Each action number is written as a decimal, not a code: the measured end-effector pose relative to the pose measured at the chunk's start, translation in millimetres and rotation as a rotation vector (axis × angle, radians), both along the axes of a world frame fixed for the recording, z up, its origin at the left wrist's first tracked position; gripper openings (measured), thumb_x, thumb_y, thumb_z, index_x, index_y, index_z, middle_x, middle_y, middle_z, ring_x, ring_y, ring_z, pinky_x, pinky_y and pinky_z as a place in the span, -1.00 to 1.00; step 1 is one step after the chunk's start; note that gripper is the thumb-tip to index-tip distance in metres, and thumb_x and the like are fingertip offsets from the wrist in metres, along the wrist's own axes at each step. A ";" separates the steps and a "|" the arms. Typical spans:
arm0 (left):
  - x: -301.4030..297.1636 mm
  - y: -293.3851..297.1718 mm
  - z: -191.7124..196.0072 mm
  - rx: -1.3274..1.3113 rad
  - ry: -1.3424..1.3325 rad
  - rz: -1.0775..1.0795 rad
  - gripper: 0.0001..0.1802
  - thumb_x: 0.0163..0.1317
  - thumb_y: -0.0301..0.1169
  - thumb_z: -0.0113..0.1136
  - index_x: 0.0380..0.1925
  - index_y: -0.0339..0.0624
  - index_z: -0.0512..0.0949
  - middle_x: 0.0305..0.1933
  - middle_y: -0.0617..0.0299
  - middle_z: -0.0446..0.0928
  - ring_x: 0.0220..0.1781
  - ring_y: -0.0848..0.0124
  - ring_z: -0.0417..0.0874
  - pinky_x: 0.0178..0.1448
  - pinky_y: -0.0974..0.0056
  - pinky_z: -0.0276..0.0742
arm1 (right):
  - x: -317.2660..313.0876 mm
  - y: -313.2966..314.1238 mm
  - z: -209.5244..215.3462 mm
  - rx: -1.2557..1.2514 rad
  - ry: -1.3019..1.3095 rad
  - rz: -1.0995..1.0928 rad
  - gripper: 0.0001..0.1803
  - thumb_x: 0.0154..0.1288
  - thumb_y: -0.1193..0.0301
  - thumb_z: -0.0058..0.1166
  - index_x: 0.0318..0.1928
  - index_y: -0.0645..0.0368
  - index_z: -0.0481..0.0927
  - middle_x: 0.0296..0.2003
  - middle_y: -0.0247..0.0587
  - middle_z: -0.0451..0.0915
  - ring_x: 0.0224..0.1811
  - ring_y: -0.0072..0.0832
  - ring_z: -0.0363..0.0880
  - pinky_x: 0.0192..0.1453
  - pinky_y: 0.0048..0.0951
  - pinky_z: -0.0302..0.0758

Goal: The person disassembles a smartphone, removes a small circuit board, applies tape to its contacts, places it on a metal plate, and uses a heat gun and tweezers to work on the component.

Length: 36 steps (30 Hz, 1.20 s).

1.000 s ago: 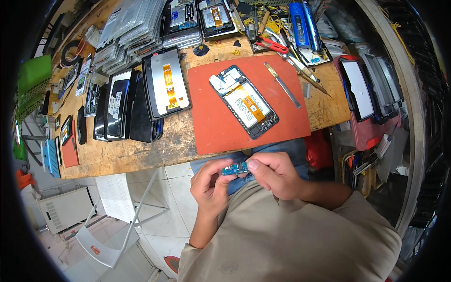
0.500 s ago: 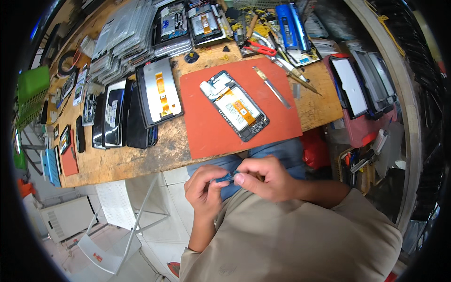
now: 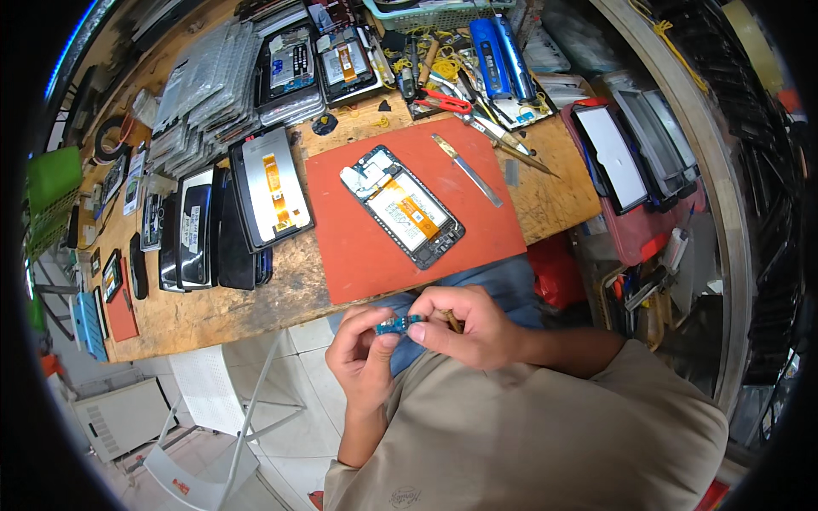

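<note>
My left hand (image 3: 361,351) and my right hand (image 3: 473,334) meet over my lap, just off the bench's front edge. Pinched between their fingertips is a small blue circuit board (image 3: 394,325) with tiny parts on it. A short brown stick-like thing (image 3: 453,321) pokes out by the curled fingers of my right hand; its kind I cannot make out. Beyond the hands, an opened phone (image 3: 407,209) lies slanted on a red-orange mat (image 3: 349,264), its white battery and orange flex cable bared. To its right rests a thin metal blade (image 3: 469,170).
A phone screen (image 3: 271,189) with an orange flex leans over dark phone parts on the left. Behind rise stacks of clear plastic trays (image 3: 200,85). Red-handled pliers (image 3: 447,103), blue tools (image 3: 501,60) and yellow wire crowd the back right. A folding chair (image 3: 204,451) stands at lower left.
The bench has shifted left and slightly down in view. The blue board shows more between my fingertips, and the brown stick-like thing has come into sight by my right hand.
</note>
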<state>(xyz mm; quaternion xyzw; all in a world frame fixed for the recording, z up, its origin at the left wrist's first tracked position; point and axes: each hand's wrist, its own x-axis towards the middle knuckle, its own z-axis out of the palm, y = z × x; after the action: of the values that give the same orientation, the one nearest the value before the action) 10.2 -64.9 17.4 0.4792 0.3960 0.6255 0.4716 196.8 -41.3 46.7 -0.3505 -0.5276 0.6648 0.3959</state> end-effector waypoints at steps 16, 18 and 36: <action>1.0 -2.8 0.4 -0.126 -0.098 -0.060 -0.74 0.42 -0.53 0.39 0.02 -0.43 0.63 -0.04 0.10 0.63 -0.09 0.46 0.70 0.00 0.36 0.75 | -3.4 0.3 -1.3 0.185 -0.076 -0.085 -0.90 0.50 0.51 0.23 -0.21 0.22 0.57 -0.65 -0.56 0.38 -0.60 -0.83 0.23 -0.51 -0.55 0.14; 3.4 -3.9 0.9 -0.170 -0.109 -0.041 -0.72 0.42 -0.53 0.39 0.05 -0.43 0.61 -0.04 0.09 0.66 -0.09 0.45 0.72 0.01 0.35 0.75 | -1.7 0.0 -0.5 0.199 -0.122 -0.111 -0.90 0.50 0.51 0.23 -0.21 0.23 0.58 -0.65 -0.56 0.39 -0.59 -0.84 0.23 -0.51 -0.55 0.15; 6.1 -3.8 -7.1 -0.190 -0.244 -0.044 -0.65 0.37 -0.47 0.47 0.01 -0.44 0.58 -0.09 0.07 0.72 -0.14 0.42 0.78 0.00 0.34 0.75 | 4.5 7.3 -1.9 -0.373 0.170 0.088 -0.82 0.62 0.36 0.12 -0.14 0.22 0.60 -0.53 -0.67 0.36 -0.54 -0.90 0.12 -0.48 -0.61 0.00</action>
<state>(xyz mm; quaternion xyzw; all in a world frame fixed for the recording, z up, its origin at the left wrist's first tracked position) 16.3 -68.7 10.3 0.3616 0.3823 0.6283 0.5731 201.3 -34.0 44.8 -0.3369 -0.3751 0.7948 0.3378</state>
